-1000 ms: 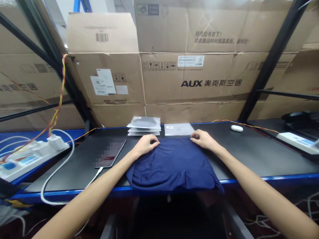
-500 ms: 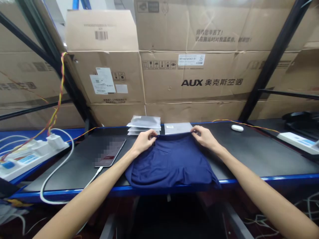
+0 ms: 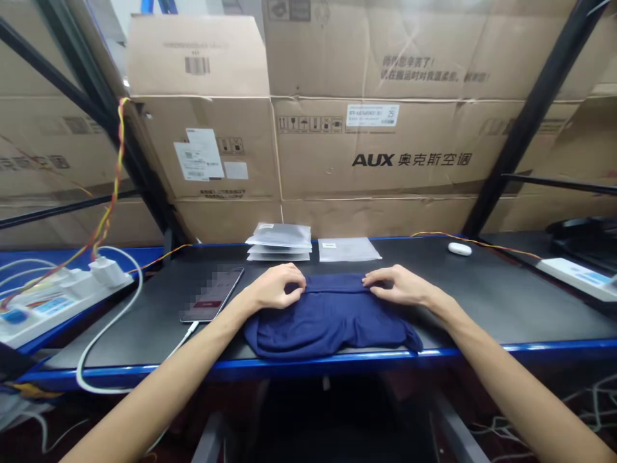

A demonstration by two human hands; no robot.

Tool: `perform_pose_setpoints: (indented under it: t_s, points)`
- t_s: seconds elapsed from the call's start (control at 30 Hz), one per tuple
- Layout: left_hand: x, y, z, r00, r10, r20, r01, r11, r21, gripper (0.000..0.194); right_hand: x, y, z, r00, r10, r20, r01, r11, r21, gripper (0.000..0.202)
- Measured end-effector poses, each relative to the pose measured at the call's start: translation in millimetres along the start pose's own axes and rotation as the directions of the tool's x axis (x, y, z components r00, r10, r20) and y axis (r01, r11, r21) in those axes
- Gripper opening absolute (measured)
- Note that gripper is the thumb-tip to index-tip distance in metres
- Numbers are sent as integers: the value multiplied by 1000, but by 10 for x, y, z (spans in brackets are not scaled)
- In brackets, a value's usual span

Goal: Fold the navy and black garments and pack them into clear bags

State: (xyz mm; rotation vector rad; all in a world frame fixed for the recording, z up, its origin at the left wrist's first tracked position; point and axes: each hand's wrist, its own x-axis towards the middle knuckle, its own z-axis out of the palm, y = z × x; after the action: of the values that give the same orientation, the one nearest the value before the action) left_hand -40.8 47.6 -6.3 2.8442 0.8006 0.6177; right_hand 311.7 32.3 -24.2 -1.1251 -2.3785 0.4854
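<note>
A navy blue cloth [image 3: 332, 321] lies bunched at the front edge of the dark table, its far edge folded over into a narrow band. My left hand [image 3: 282, 286] pinches the left end of that fold between thumb and fingers. At the right end of the band, my right hand [image 3: 398, 285] has its thumb and fingertips on the fabric, with a small gap between them. Just beyond the cloth are a stack of clear plastic packets [image 3: 279, 241] and one flat packet [image 3: 349, 249].
A phone [image 3: 212, 296] with a white cable lies left of the cloth. Power strips stand at the far left [image 3: 62, 302] and right [image 3: 578, 278]. A small white case [image 3: 459, 249] sits at the back right. Cardboard [image 3: 385, 206] walls the rear, between black posts.
Both hands have come toward me with the cloth's far edge, which is now folded over. The cloth covers less depth, and the flat packet behind it shows fully.
</note>
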Motion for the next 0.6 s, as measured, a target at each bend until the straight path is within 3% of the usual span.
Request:
perform_pose_setpoints:
  t_s: [0.17, 0.3, 0.37, 0.43, 0.53, 0.6]
  points:
    - [33, -60, 70, 995, -98, -11, 99, 993, 66, 20, -9, 90, -27, 999, 52, 6, -52, 993, -105, 28]
    - [30, -78, -5, 989, -144, -15, 141, 983, -117, 22, -25, 45, -79, 995, 44, -93, -52, 996, -77, 25]
    - [11, -73, -98, 982, -179, 61, 188, 953, -239, 21, -62, -28, -104, 988, 18, -153, -18, 1000, 0, 21]
    - [-14, -60, -204, 960, -181, 212, 244, 914, -324, 26, -123, -115, -124, 990, 27, -142, -17, 997, 70, 22]
    - [-59, -11, -334, 895, -93, 436, 274, 887, -371, 33, -255, -213, -143, 997, 69, 18, -71, 990, 122, 28]
    - [-87, 35, -377, 862, -52, 505, 264, 895, -359, 37, -355, -241, -151, 992, 54, 115, -70, 988, 137, 29]
